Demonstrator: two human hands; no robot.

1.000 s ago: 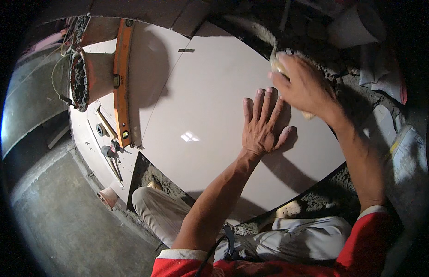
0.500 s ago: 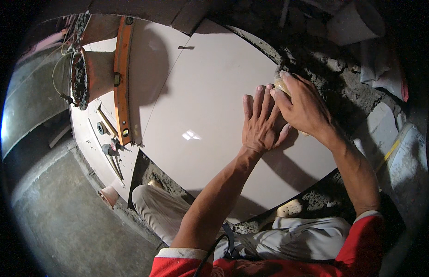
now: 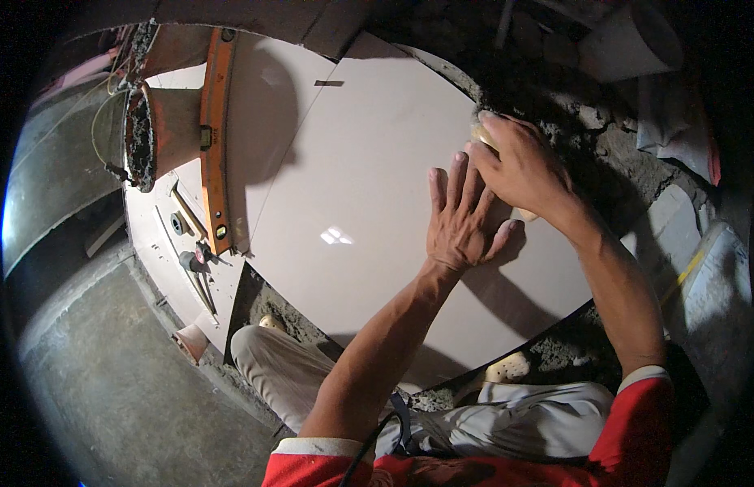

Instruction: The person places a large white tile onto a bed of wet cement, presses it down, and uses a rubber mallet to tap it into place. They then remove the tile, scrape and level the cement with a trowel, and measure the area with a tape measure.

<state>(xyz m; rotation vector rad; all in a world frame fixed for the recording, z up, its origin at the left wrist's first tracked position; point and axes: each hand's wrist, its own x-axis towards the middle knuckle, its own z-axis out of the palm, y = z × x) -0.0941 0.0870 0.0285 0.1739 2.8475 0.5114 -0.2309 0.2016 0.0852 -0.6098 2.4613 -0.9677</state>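
Note:
My left hand (image 3: 464, 215) lies flat on a large, glossy, pale tile (image 3: 369, 178), fingers spread. Just right of it, at the tile's right edge, my right hand (image 3: 527, 166) is wrapped round a pale yellowish tool (image 3: 483, 136). Light-coloured parts of this tool show at the fingertips and below the palm; the fingers hide the rest, so its kind cannot be made out. Left of this tile, an orange spirit level (image 3: 216, 146) lies on the neighbouring tile.
A hammer (image 3: 190, 209), spools and thin rods lie on the left tiles. Beside them rests a mortar-crusted bucket (image 3: 141, 138) on its side. Rough mortar and rubble (image 3: 604, 154) border the tile's right side. My shoe (image 3: 506, 368) is near its front edge. A pale bucket (image 3: 632, 45) stands far right.
My right hand has shifted slightly left and away from me along the tile's edge, carrying the tool. My left hand stays nearly in place.

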